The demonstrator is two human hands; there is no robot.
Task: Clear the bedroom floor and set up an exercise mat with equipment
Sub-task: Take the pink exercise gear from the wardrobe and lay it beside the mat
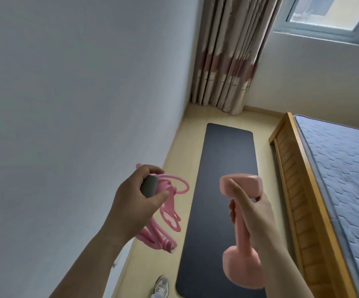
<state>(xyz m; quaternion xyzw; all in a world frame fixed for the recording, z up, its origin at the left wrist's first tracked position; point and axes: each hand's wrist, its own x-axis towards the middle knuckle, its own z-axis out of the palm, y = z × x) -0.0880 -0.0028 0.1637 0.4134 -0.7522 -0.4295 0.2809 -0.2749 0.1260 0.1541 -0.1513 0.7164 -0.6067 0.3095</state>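
Both hands are loaded and up over the floor. The left hand point(140, 194) curls round the grey foam handle point(149, 186) of a pink resistance band point(170, 214), thumb and fingers closed on it, with the loops and straps dangling loose below the fist. The right hand point(254, 214) wraps the shaft of a pink dumbbell point(247, 186), fingers closed tight, thumb laid up along the bar towards the top head. The dumbbell stands nearly on end, one head high and one low. And there's the target: the dark exercise mat point(219, 160) is already rolled out flat on the floor point(180, 151), below and ahead of both hands. Its long axis runs straight away from the person towards the curtain point(228, 61), between the wall on the left and the wooden bed frame point(292, 179) on the right. The right hand looks the better placed, as the dumbbell hangs over the mat's near right half, so a straight lowering should land it there. The left hand sits over the bare strip beside the wall and would need to swing right to bring the band onto the mat. A shoe point(161, 286) shows just off the mat's near left corner.
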